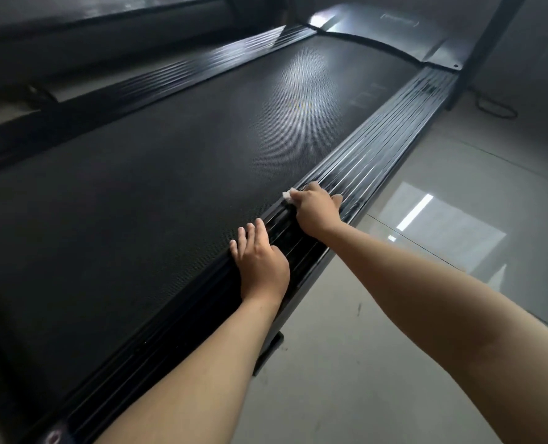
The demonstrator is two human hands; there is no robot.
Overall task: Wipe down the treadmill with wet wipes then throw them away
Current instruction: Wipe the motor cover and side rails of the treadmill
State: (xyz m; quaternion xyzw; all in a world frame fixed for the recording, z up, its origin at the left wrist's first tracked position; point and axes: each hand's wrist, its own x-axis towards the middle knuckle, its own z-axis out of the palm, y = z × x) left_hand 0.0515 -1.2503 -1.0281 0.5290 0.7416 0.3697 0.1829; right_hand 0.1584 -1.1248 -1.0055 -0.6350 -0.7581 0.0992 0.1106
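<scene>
A black treadmill fills the view, its textured running belt (170,174) flanked by ribbed side rails. On the right side rail (391,136) my right hand (314,208) presses a white wet wipe (288,194); only a corner of the wipe shows past my fingers. My left hand (261,264) rests flat, fingers straight, on the inner edge of the same rail, a little nearer to me, with the fingertips reaching onto the belt.
The left side rail (176,72) runs along the far side of the belt. A black upright post (484,43) rises at the treadmill's front right. Glossy grey floor tiles (442,225) lie to the right, with a black cable (494,110) by the post.
</scene>
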